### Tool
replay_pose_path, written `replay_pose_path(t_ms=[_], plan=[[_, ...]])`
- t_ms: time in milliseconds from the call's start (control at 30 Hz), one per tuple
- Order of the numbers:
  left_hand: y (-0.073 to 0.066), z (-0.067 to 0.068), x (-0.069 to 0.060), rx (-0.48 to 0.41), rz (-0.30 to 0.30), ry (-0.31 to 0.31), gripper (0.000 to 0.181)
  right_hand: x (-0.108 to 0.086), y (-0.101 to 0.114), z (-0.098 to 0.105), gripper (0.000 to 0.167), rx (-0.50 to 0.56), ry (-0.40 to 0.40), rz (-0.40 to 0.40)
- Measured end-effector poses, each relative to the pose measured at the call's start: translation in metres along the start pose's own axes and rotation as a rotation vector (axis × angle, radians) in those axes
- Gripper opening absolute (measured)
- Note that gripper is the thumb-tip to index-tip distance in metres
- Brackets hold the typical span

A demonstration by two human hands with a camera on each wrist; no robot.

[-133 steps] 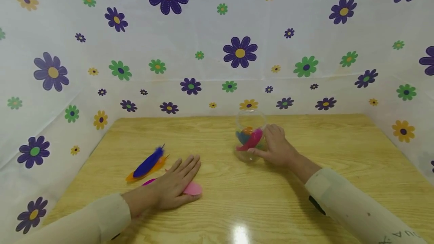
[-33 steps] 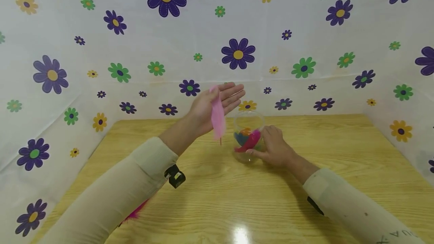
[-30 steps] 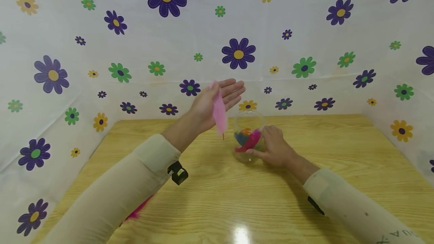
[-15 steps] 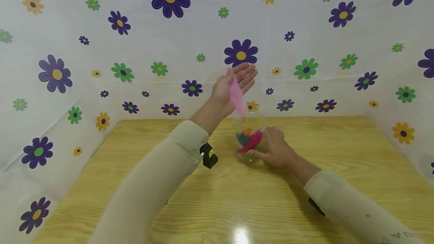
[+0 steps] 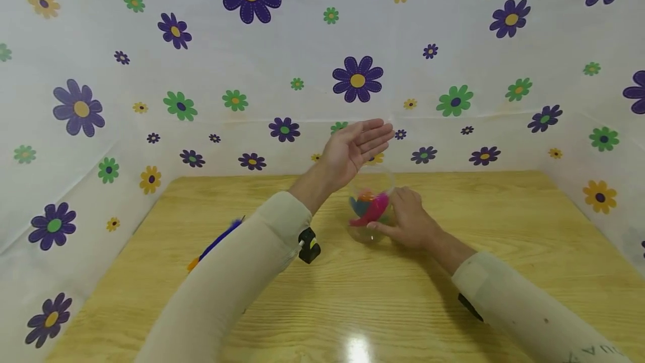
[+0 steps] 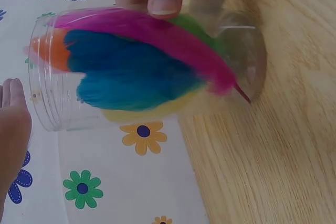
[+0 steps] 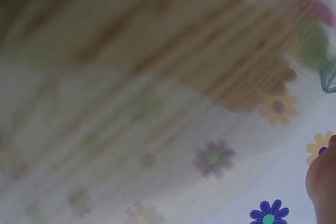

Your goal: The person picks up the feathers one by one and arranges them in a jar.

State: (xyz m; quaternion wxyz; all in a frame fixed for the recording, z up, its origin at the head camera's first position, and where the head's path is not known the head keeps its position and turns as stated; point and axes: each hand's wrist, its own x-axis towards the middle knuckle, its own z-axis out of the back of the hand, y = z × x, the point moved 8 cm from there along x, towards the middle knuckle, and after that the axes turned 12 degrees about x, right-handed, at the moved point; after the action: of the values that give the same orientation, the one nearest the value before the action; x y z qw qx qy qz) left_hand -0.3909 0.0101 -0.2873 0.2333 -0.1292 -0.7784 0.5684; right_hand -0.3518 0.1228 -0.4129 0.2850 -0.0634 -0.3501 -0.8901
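Note:
A clear plastic jar [image 5: 370, 234] stands upright toward the back of the table, holding several feathers. In the left wrist view, a magenta feather [image 6: 152, 32], blue feathers [image 6: 131, 72] and an orange one [image 6: 50, 51] show through its wall. A bit of pale pink is by the orange one near the mouth. My right hand [image 5: 415, 220] grips the jar's right side, thumb in front. Just above and left of the mouth is my left hand [image 5: 347, 153], palm exposed, fingers straight, holding nothing. The right wrist view is mostly blurred.
On the left of the wooden table [image 5: 403, 307] lie a blue feather [image 5: 221, 238] and an orange feather [image 5: 192, 264], partly hidden by my left sleeve [image 5: 237, 273]. A white flower-printed cloth [image 5: 282, 38] walls the back and sides.
My left hand lifted the light pink feather from the table to over the jar and let it go; a pink tint now shows among the feathers inside. The right hand kept its grip.

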Motion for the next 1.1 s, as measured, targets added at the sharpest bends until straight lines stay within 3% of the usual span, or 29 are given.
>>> replay_pose_path(t_ms=[200, 400, 733, 1100], plan=[[-0.005, 0.008, -0.011, 0.149, 0.003, 0.038, 0.047, -0.001, 0.0, -0.001, 0.061, -0.007, 0.003, -0.006], [-0.022, 0.02, -0.033, 0.338, -0.021, 0.069, 0.042, -0.002, 0.0, 0.0, 0.059, -0.028, 0.008, -0.019], [-0.043, 0.042, -0.071, 0.84, -0.084, 0.091, 0.041, -0.004, -0.001, 0.0, 0.056, -0.023, 0.002, -0.01], [-0.059, 0.055, -0.105, 1.268, -0.168, 0.177, 0.047, -0.003, 0.003, 0.0, 0.057, -0.031, 0.001, 0.003]])
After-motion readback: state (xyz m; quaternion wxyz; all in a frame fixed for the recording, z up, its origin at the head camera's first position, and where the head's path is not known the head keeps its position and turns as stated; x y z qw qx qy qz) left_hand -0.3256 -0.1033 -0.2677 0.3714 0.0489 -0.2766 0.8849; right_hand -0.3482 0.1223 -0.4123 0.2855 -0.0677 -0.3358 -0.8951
